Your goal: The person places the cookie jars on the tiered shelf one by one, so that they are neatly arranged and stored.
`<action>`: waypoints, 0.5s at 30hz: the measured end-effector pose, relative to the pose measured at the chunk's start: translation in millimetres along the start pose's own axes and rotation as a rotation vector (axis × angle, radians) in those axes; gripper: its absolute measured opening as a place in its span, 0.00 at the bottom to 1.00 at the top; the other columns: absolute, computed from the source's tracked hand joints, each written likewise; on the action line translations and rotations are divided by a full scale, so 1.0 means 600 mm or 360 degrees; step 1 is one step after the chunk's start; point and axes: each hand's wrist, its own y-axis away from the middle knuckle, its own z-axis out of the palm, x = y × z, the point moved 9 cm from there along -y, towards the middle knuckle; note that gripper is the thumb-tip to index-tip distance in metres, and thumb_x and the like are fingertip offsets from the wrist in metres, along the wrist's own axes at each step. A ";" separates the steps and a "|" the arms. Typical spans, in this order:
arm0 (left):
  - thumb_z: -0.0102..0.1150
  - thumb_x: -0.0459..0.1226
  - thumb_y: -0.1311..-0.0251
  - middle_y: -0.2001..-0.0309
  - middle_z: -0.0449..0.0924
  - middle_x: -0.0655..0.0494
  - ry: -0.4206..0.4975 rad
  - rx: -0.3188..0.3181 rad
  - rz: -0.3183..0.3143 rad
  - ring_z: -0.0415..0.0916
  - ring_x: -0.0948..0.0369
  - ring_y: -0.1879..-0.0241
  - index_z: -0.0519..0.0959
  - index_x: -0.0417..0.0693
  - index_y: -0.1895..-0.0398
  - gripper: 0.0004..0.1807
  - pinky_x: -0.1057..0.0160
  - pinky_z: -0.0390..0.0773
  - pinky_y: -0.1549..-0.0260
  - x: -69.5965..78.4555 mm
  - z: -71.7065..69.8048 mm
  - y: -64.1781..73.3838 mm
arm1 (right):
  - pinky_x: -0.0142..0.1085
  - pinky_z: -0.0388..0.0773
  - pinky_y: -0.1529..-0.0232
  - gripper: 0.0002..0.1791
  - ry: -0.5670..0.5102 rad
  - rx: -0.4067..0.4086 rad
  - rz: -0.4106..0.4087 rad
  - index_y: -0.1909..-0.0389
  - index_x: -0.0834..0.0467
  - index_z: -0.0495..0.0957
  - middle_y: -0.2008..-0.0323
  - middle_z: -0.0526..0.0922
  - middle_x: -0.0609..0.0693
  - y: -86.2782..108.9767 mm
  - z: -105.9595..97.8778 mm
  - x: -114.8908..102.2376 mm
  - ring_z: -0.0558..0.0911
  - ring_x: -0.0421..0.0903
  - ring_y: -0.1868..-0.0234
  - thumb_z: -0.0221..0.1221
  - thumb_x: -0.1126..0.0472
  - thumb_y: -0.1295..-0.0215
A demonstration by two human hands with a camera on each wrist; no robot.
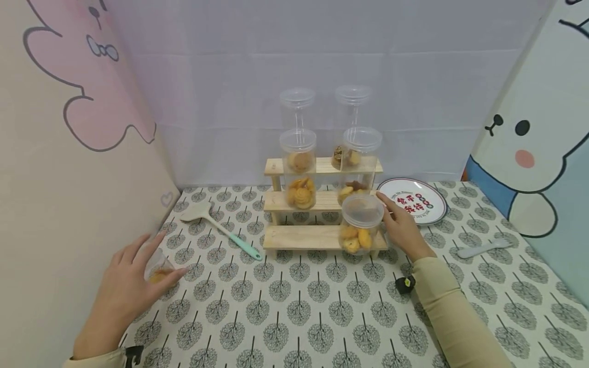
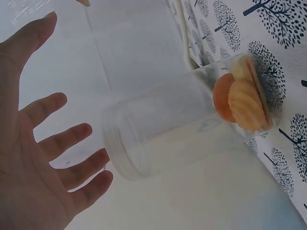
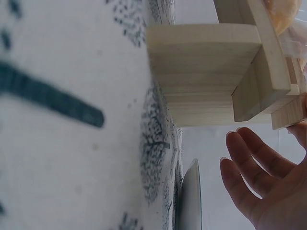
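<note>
My left hand (image 1: 131,283) is spread beside a clear lidded jar (image 2: 163,124), fingers and thumb apart. That jar stands on the tablecloth with a few cookies (image 2: 247,98) at its bottom; in the head view the hand partly hides it. At the right end of a three-step wooden rack (image 1: 299,237), my right hand (image 1: 405,230) reaches in with extended fingers. One fingertip seems to touch the rack's end in the right wrist view. Close to this hand, a jar of yellow cookies (image 1: 361,230) stands on the lowest step. Two cookie jars (image 1: 299,174) occupy the middle step.
Two more clear jars (image 1: 296,110) stand on the top step. A white spatula with a mint handle (image 1: 246,247) lies left of the rack. To the right are a white plate with red lettering (image 1: 432,209) and a pale plastic fork (image 1: 483,249). Curtained walls surround the table.
</note>
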 end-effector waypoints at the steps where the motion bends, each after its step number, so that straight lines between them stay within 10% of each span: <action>1: 0.75 0.57 0.55 0.31 0.63 0.33 0.0002 0.0002 -0.0005 0.60 0.25 0.41 0.63 0.53 0.25 0.53 0.26 0.60 0.46 -0.002 0.002 0.000 | 0.61 0.75 0.46 0.30 -0.0001 0.0000 0.0002 0.22 0.40 0.55 0.38 0.75 0.66 0.000 0.000 0.000 0.80 0.62 0.47 0.36 0.40 0.21; 15: 0.76 0.54 0.54 0.31 0.62 0.33 -0.0008 0.0009 -0.0053 0.60 0.26 0.41 0.64 0.52 0.26 0.51 0.24 0.61 0.48 -0.030 0.022 0.009 | 0.62 0.74 0.44 0.30 0.0012 -0.0003 0.0011 0.22 0.39 0.55 0.38 0.75 0.66 0.000 0.000 0.001 0.80 0.62 0.47 0.35 0.39 0.21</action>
